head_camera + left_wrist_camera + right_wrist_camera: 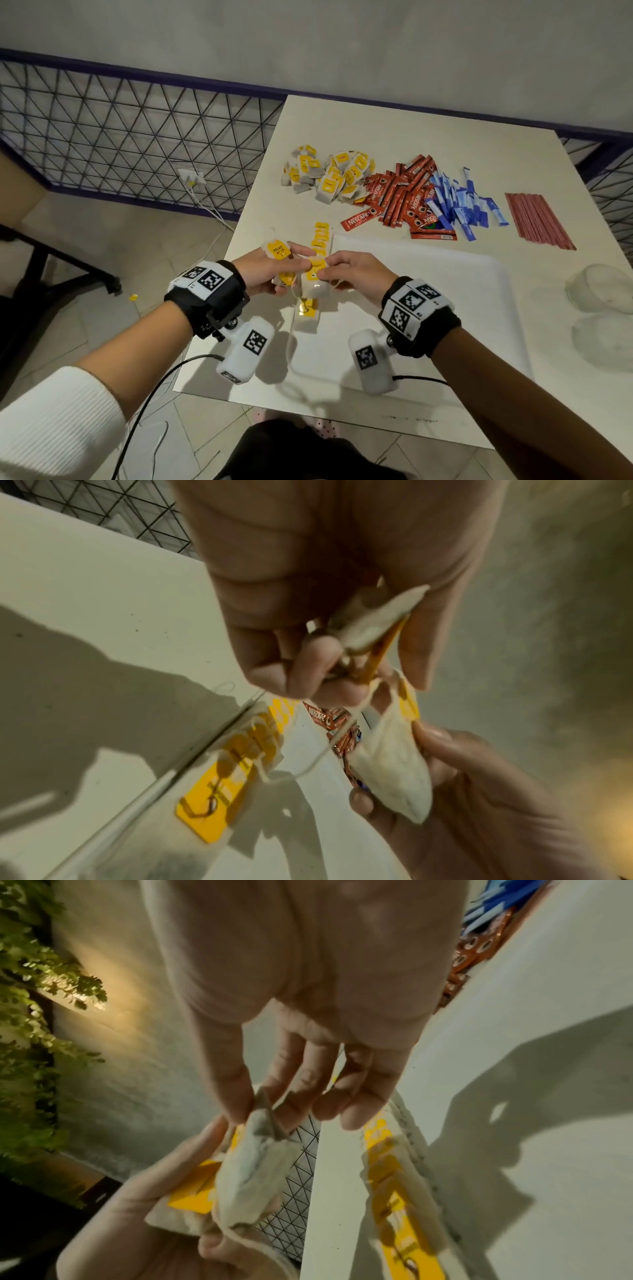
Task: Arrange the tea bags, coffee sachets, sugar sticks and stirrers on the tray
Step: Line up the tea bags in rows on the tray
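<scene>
Both hands meet over the left edge of the white tray (pixel 428 294). My left hand (pixel 265 272) grips a small bunch of tea bags (pixel 278 253) with yellow tags. My right hand (pixel 352 274) pinches one white tea bag (pixel 315 286) between thumb and fingers, close against the left hand. The left wrist view shows that bag (pixel 394 764) below the left fingers (pixel 318 653); in the right wrist view the bag (pixel 253 1167) hangs from the right fingertips. A row of tea bags (pixel 321 238) lies along the tray's left side, and another bag (pixel 306 315) lies under the hands.
At the back of the table lie a tea bag pile (pixel 329 174), red coffee sachets (pixel 400 202), blue sugar sticks (pixel 459 202) and red stirrers (pixel 537 219). Clear containers (pixel 599 287) stand at the right edge. A wire fence (pixel 137 130) runs behind, and the table's left edge is close to my left hand.
</scene>
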The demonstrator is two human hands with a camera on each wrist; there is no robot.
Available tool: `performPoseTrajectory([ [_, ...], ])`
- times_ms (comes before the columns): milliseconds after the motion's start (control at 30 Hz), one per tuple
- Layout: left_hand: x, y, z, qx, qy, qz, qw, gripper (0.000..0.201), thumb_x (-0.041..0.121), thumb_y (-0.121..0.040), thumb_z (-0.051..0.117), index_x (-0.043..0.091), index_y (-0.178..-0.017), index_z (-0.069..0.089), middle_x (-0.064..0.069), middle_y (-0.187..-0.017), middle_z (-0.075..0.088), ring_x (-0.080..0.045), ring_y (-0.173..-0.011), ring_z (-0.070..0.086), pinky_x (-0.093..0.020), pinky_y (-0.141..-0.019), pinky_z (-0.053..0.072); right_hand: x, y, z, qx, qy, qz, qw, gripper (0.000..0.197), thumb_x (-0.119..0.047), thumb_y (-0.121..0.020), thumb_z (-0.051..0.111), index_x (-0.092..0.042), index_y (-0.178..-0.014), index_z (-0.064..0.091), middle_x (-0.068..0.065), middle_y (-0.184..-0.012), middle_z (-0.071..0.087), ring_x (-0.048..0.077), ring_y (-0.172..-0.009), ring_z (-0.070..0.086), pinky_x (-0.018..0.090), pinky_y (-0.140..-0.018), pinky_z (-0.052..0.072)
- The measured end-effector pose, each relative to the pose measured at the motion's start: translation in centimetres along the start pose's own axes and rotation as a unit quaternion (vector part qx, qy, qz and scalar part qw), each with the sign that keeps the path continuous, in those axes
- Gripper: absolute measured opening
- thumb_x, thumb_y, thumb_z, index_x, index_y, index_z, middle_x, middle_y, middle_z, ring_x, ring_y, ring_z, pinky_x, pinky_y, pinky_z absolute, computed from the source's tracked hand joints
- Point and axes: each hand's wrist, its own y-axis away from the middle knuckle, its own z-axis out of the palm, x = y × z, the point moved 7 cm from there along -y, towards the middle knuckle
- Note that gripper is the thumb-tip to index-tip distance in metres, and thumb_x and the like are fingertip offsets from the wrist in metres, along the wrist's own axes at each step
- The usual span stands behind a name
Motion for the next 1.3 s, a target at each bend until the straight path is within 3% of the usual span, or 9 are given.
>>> performPoseTrajectory([
  [67,-0.5,0.3,0.1,-0.002,0.011,0.0,1.0,0.002,0.014,-0.083,0.061,0.015,-0.082,0.063,0.003,-0.055,0.057,-0.011,-0.05,0.048,-0.016,-0.041,0.033,0.2,0.4,0.3,-0.022,-0.041,0.0,0.999,0.019,0.0,-0.083,0.062,-0.017,-0.077,0.057,0.005,-0.071,0.054,0.012,-0.063,0.049,0.018,-0.059,0.042],
  [333,-2.0,1.2,0.6,-0.018,0.043,0.011,0.999,0.024,0.02,-0.081,0.066,0.02,-0.057,0.069,0.003,-0.054,0.055,-0.009,-0.049,0.044,-0.014,-0.041,0.033,0.5,1.3,1.6,-0.079,-0.059,0.019,0.995,0.021,0.003,-0.085,0.057,-0.013,-0.073,0.052,0.009,-0.072,0.05,0.015,-0.06,0.047,0.019,-0.049,0.043],
  [500,-3.7,1.6,0.5,0.024,0.068,0.014,0.997,0.014,0.027,-0.081,0.059,0.019,-0.083,0.07,0.003,-0.059,0.057,-0.008,-0.049,0.047,-0.015,-0.042,0.035,1.3,1.2,2.5,-0.095,-0.081,0.035,0.992,0.025,0.004,-0.086,0.056,-0.014,-0.071,0.047,0.011,-0.07,0.049,0.012,-0.047,0.05,0.021,-0.045,0.044],
  [633,-5.3,1.8,0.3,0.041,0.057,0.001,0.998,0.017,0.022,-0.089,0.055,0.016,-0.098,0.067,0.006,-0.058,0.057,-0.006,-0.048,0.046,-0.015,-0.042,0.035,2.1,1.3,2.8,-0.085,-0.093,0.038,0.991,0.023,0.002,-0.085,0.058,-0.015,-0.075,0.047,0.013,-0.077,0.052,0.017,-0.057,0.051,0.02,-0.045,0.046],
  [867,-6.1,1.5,-0.7,0.033,0.024,-0.007,0.999,0.01,0.016,-0.089,0.057,0.015,-0.09,0.067,0.009,-0.053,0.058,-0.004,-0.042,0.046,-0.014,-0.042,0.037,2.6,1.7,2.9,-0.063,-0.098,0.04,0.992,0.017,0.002,-0.086,0.058,-0.014,-0.083,0.055,0.008,-0.077,0.058,0.01,-0.052,0.056,0.02,-0.048,0.049],
  [967,-5.8,1.3,-1.1,0.015,0.019,-0.009,1.0,0.021,0.014,-0.09,0.056,0.02,-0.079,0.073,0.008,-0.049,0.056,-0.003,-0.039,0.044,-0.012,-0.042,0.035,2.5,2.0,3.0,-0.043,-0.098,0.05,0.993,0.016,0.001,-0.087,0.056,-0.013,-0.08,0.055,0.009,-0.074,0.056,0.014,-0.056,0.054,0.02,-0.048,0.049],
  [1067,-5.7,1.2,-1.2,-0.007,0.007,-0.008,1.0,0.016,0.014,-0.09,0.056,0.017,-0.085,0.07,0.009,-0.045,0.053,-0.002,-0.037,0.041,-0.011,-0.04,0.033,2.4,2.1,3.6,-0.027,-0.115,0.052,0.992,0.016,0.001,-0.087,0.056,-0.012,-0.078,0.055,0.01,-0.075,0.056,0.017,-0.061,0.052,0.021,-0.048,0.049],
  [1200,-6.6,0.7,-0.9,-0.03,-0.009,-0.006,0.999,0.008,0.026,-0.073,0.074,0.021,-0.068,0.071,0.004,-0.047,0.051,-0.007,-0.038,0.04,-0.014,-0.04,0.031,3.0,2.0,4.2,0.012,-0.16,0.056,0.985,0.014,0.002,-0.087,0.056,-0.01,-0.079,0.054,0.013,-0.08,0.057,0.02,-0.064,0.054,0.021,-0.049,0.051],
  [1300,-7.3,0.5,-0.8,-0.01,-0.04,-0.005,0.999,0.027,0.043,-0.052,0.077,0.02,-0.063,0.067,-0.004,-0.054,0.058,-0.012,-0.041,0.049,-0.016,-0.042,0.036,4.2,2.3,4.5,0.044,-0.178,0.066,0.981,0.014,0.004,-0.086,0.056,-0.007,-0.08,0.054,0.012,-0.078,0.057,0.015,-0.057,0.058,0.02,-0.049,0.053],
])
